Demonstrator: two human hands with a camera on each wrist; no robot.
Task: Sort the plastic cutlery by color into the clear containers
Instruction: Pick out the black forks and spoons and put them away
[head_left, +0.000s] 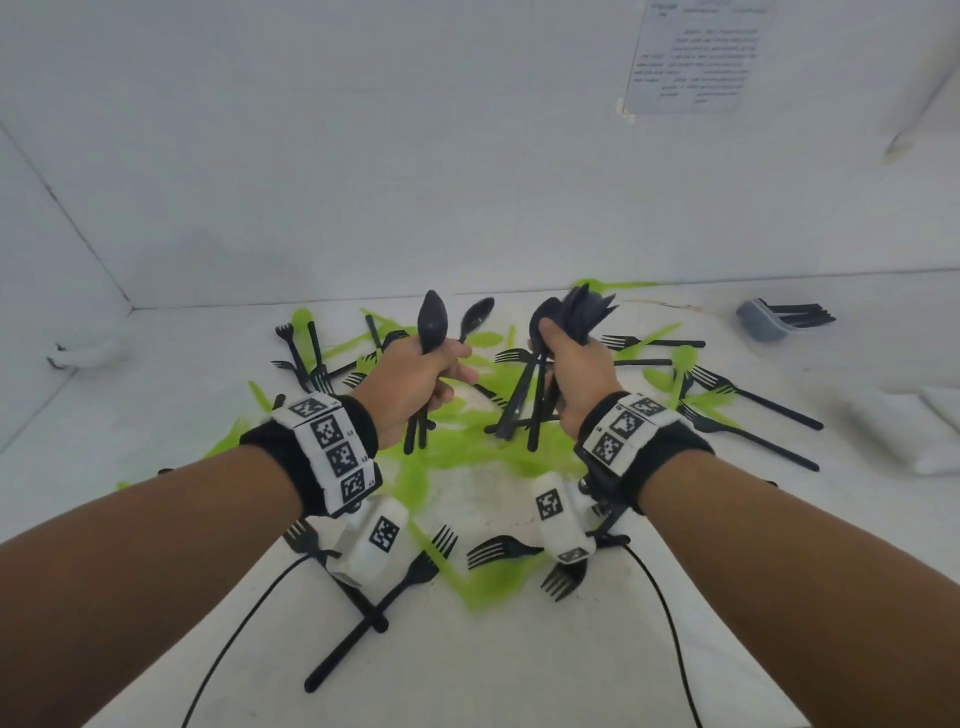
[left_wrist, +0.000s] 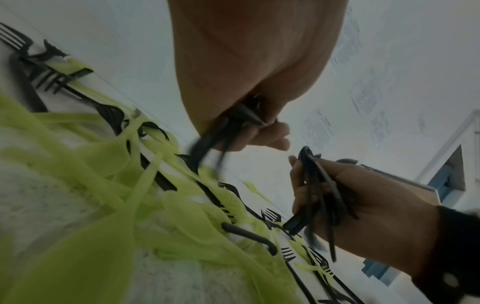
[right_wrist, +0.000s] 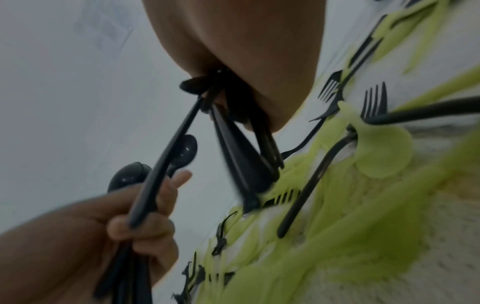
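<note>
Black and lime-green plastic cutlery (head_left: 467, 452) lies mixed in a heap on the white table (head_left: 519, 665). My left hand (head_left: 415, 379) grips a few black spoons (head_left: 432, 325), bowls up, above the heap. My right hand (head_left: 576, 374) grips a thicker bunch of black spoons (head_left: 576, 312), their handles hanging down toward the pile. In the left wrist view the left hand's black handles (left_wrist: 221, 131) stick out under the palm, and the right hand (left_wrist: 363, 205) holds its bundle. A clear container (head_left: 763, 322) with black forks in it stands at the far right.
Loose black forks (head_left: 748, 400) lie to the right of the heap and others (head_left: 415, 566) lie near my wrists. White walls close the table at the back and left. A paper sheet (head_left: 691, 57) hangs on the back wall. White cloth (head_left: 930, 431) lies at the right edge.
</note>
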